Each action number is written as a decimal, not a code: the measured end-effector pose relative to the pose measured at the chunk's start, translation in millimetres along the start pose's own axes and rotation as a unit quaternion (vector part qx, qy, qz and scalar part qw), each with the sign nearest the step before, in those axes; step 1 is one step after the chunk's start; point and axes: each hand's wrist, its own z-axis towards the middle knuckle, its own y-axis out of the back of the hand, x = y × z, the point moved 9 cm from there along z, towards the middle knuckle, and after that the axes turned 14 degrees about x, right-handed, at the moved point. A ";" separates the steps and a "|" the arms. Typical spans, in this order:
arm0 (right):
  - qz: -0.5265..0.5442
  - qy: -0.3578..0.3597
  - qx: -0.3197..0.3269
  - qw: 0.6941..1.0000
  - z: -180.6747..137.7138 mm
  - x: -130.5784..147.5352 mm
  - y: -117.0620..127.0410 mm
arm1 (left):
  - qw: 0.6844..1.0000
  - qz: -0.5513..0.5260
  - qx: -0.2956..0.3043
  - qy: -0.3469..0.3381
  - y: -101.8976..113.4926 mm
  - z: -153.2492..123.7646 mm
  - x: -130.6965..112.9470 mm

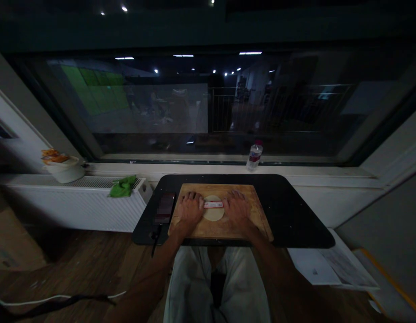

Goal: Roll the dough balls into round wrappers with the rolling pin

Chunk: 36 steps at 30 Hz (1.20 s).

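A flat round of pale dough (213, 213) lies on a wooden cutting board (201, 231). Across its upper half runs a rolling pin (213, 204), of which only the middle with a white and red label shows. My left hand (191, 206) covers the pin's left end, fingers closed over it. Over the right end, my right hand (237, 206) is closed in the same way. Both ends of the pin are hidden under my hands.
The board rests on a black table (295, 215). Left of the board lies a phone (164, 208) with a cable. A water bottle (254, 156) stands on the windowsill. A green cloth (123, 186) and a white bowl (64, 170) sit on the radiator (103, 206).
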 end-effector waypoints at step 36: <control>0.003 -0.016 -0.001 1.000 5.6 -0.3 -5.1 | 1.000 -0.003 0.002 -0.015 1.4 3.2 2.2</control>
